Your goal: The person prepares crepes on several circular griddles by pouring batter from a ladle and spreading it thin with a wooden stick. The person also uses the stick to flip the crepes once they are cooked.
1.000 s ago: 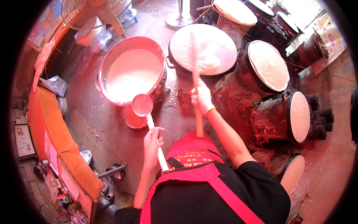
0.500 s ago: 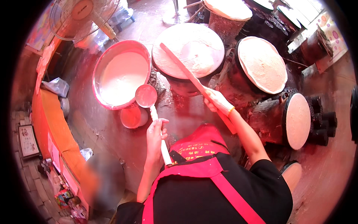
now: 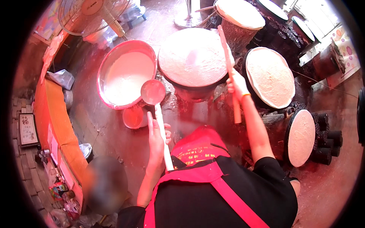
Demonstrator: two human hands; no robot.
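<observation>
My left hand (image 3: 156,142) is closed around the white handle of a ladle (image 3: 153,92), whose round bowl hangs just ahead of my fingers, over the near rim of the big basin of white batter (image 3: 127,74) and above a small red bucket (image 3: 134,117). My right hand (image 3: 236,84) grips a long wooden stick (image 3: 227,57) that reaches forward past my knuckles onto the nearest round griddle (image 3: 192,57), already coated edge to edge in a thin pale sheet. To the right of that hand three more griddles (image 3: 270,78) also carry finished-looking sheets, so by my reading the spreading is largely done and lifting them off remains.
</observation>
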